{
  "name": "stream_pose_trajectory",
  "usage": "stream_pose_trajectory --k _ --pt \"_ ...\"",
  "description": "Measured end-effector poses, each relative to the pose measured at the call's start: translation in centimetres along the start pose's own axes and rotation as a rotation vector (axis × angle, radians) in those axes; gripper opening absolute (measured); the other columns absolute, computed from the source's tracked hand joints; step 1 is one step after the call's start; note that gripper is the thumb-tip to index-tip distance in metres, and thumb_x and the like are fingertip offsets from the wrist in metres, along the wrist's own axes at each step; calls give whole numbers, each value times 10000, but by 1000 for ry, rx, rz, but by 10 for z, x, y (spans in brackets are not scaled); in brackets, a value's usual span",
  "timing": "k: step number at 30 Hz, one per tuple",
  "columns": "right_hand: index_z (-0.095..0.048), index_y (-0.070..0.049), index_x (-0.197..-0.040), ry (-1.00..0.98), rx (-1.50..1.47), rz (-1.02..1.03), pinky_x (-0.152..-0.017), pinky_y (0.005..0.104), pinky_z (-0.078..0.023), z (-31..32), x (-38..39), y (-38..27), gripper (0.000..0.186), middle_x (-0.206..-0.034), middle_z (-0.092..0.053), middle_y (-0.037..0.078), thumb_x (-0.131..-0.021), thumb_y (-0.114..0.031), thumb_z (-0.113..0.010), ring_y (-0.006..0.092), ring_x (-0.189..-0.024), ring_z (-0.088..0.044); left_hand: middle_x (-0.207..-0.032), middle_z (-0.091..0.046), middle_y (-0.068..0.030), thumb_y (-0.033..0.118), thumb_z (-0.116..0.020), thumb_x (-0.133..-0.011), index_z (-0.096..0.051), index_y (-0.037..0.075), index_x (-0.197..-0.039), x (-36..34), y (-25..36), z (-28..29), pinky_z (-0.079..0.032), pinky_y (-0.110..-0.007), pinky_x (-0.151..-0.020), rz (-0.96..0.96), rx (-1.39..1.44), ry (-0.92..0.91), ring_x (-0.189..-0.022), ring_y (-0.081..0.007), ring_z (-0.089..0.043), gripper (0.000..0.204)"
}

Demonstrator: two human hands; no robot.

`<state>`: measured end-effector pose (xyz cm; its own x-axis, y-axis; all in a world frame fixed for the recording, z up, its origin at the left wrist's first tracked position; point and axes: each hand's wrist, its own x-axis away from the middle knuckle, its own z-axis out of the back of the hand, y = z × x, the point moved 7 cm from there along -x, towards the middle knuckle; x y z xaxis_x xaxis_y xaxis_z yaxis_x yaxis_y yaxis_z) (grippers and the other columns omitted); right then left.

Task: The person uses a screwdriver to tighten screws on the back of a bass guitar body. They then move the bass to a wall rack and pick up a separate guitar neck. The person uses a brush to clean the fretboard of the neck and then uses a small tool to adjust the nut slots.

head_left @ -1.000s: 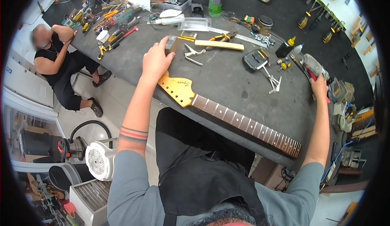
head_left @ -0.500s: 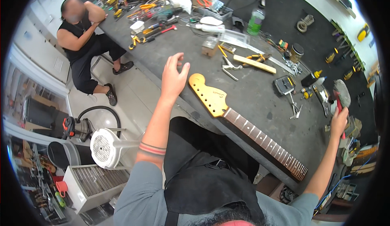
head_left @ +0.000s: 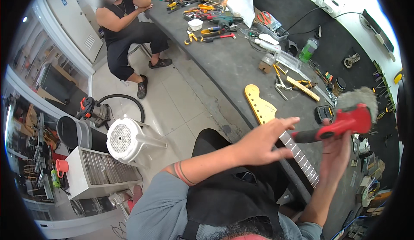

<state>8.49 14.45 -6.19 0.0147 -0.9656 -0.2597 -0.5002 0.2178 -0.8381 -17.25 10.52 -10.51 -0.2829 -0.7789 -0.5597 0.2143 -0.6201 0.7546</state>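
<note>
A duster point(head_left: 345, 123) with a red and black handle and a shaggy grey head is raised over the bench, gripped around its red part by my right hand point(head_left: 336, 153). My left hand point(head_left: 265, 143) is open, fingers stretched toward the handle's black end; whether they touch it I cannot tell. Below both hands, a guitar neck point(head_left: 258, 104) lies along the bench's near edge. Its pale headstock points away from me, with a row of tuner holes. My left hand and the duster hide part of the dark fretboard point(head_left: 304, 162).
The dark workbench point(head_left: 228, 67) carries a wooden strip point(head_left: 303, 89), pliers point(head_left: 281, 84), a green spray bottle point(head_left: 308, 50) and a black-lidded jar point(head_left: 339, 85). Another person point(head_left: 125, 28) sits at its far left. A white stool point(head_left: 123, 140) and a vacuum cleaner point(head_left: 97, 110) stand left.
My right hand has brought the duster from the far right to above the guitar neck. My left hand has swung right, over the neck. The whole view has shifted.
</note>
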Motion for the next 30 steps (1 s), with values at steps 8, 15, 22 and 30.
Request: stream_pose_trajectory --k 8,15,22,30 --pt "-534 12 -1616 -209 83 -331 -1184 473 -581 -60 46 106 465 -1593 -653 193 -1209 -201 -607 326 -1430 -696 -1582 -660 -196 78 -751 -1042 -437 130 -1753 51 -2 10 -536 -478 -1204 164 55 75 -1449 -387 -678 780" --pt "-570 -18 -1593 -246 1640 246 -1146 530 -473 -15 70 68 656 -1428 -607 204 -1003 -158 -821 433 -1314 -596 -1470 -542 -69 17 -703 -1054 -428 107 -1770 109 -28 57 -496 -374 -1181 363 279 169 -1270 -170 -633 772" --pt "-617 -11 -1528 -296 1747 102 -1084 520 -498 7 72 85 669 -1340 -631 187 -957 -234 -885 406 -1266 -625 -1466 -547 -56 -5 -699 -1026 -465 104 -1760 110 -27 81 -522 -364 -1136 456 257 197 -1235 -162 -650 778" --pt "-660 5 -1370 -298 1712 236 -1006 506 -542 20 47 114 507 -1245 -672 195 -955 -188 -879 419 -1208 -660 -1574 -595 -77 4 -725 -1004 -525 73 -1715 92 -17 90 -533 -373 -1172 379 64 244 -1351 -195 -642 741"
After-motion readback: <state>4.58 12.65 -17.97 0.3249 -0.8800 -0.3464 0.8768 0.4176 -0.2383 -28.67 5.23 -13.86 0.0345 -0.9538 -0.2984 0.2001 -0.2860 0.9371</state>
